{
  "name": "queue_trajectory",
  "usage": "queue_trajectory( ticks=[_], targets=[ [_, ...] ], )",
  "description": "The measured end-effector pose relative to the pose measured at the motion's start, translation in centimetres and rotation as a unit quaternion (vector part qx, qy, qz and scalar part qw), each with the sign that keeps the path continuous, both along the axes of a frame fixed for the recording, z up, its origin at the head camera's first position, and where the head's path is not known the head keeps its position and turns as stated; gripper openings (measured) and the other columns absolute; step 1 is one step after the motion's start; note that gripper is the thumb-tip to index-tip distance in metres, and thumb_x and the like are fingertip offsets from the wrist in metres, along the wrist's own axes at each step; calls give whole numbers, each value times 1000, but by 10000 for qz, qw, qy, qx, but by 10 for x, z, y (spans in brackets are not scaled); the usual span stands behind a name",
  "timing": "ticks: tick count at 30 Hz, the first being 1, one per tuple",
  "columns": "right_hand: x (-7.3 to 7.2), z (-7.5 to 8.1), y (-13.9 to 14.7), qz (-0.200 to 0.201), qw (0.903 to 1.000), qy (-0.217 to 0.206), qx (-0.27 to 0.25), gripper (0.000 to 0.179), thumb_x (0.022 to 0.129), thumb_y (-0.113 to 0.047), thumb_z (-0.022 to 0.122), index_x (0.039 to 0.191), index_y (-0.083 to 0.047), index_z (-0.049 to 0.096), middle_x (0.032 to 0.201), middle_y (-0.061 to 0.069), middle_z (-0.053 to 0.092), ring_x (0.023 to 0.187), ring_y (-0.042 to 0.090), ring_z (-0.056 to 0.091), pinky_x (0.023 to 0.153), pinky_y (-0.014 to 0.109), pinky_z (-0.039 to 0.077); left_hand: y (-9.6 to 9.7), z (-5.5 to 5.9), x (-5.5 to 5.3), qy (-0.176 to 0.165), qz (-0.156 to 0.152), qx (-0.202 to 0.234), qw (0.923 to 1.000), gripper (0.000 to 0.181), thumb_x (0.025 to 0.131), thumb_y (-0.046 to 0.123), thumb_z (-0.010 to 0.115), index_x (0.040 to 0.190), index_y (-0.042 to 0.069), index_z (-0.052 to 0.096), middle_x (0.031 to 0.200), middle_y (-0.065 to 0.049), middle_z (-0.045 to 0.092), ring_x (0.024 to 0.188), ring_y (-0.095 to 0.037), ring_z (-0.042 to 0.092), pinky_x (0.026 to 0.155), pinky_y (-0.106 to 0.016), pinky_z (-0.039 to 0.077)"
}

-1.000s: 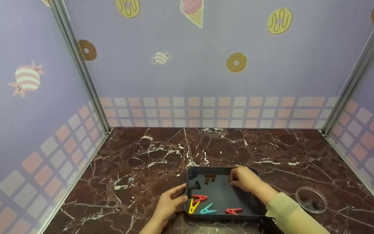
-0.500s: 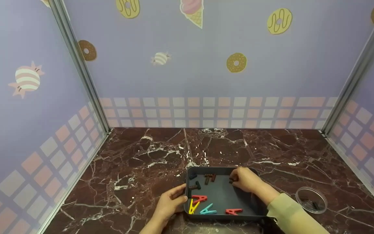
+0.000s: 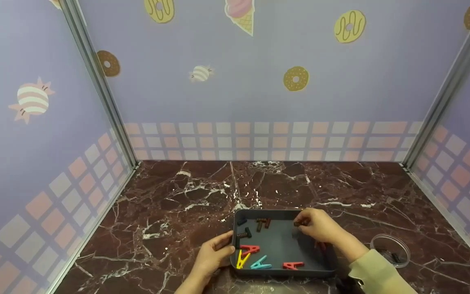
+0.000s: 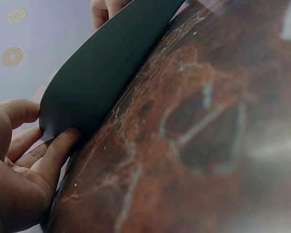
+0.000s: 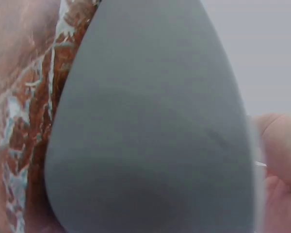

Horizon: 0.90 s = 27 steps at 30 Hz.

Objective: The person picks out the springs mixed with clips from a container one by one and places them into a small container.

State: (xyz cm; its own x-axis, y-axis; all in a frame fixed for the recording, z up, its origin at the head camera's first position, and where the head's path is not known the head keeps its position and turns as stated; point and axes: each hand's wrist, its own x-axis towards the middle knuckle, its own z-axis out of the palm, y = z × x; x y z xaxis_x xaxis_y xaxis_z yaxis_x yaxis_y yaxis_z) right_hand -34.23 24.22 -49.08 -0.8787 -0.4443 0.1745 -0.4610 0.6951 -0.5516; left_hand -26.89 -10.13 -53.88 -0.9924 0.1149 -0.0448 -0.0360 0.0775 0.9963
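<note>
A dark grey tray (image 3: 284,273) stands near the table's front, and my left hand (image 3: 215,253) holds it by its left side. In the left wrist view, that hand's fingers touch the tray's outer wall (image 4: 97,73). Over the tray's far right part, my right hand (image 3: 318,224) pinches a small dark piece (image 3: 298,223), mostly covered by the fingers. Inside lie a yellow clip (image 3: 242,259), a blue clip (image 3: 261,263), a red clip (image 3: 250,249) and another red clip (image 3: 293,265). Several small dark pieces (image 3: 248,232), some coiled like springs, lie toward the back left.
To the tray's right stands a round clear dish (image 3: 390,266) with small dark coiled pieces (image 3: 395,257) in it. Something red (image 3: 320,245) lies by the tray's right wall under my right wrist. Patterned panels (image 3: 276,141) bound the marbled table (image 3: 194,183).
My right hand has shifted a little to the right and lifted slightly with the small dark piece. The red thing beneath its wrist now shows. The left hand and tray stay put.
</note>
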Motion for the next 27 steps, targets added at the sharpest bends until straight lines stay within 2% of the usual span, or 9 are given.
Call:
queue_trajectory(
  ticks=[6,15,22,27],
  targets=[
    [9,8,13,77,9997,-170,-147,12,92,-5,70,103,-8,75,97,3,76,87,16,70,77,38,60,-1,-1,-1,-45,-66,100,9999,55,94,6,69,145,-6,54,144,-31,57,130,-38,61,98,-35,60],
    [24,19,36,-63,9988,-203,-438,14,91,-6,73,104,-7,75,97,3,76,87,10,68,76,27,58,-1,-1,-1,-441,-120,318,9985,59,94,8,67,149,-3,50,151,-34,48,126,-38,64,84,-43,65],
    [35,28,61,-292,9975,-277,-588,17,89,-7,76,106,-5,75,99,5,74,86,2,64,75,23,57,-1,-1,0,-346,-128,331,9988,58,94,7,67,148,-5,50,150,-34,49,124,-36,65,83,-42,65],
    [44,34,82,-418,9955,-450,-717,19,90,-9,75,109,-5,74,102,9,74,84,4,65,72,24,58,-1,0,1,-292,-144,361,9988,58,93,7,67,148,-6,50,150,-34,49,122,-33,66,84,-41,65]
  ],
)
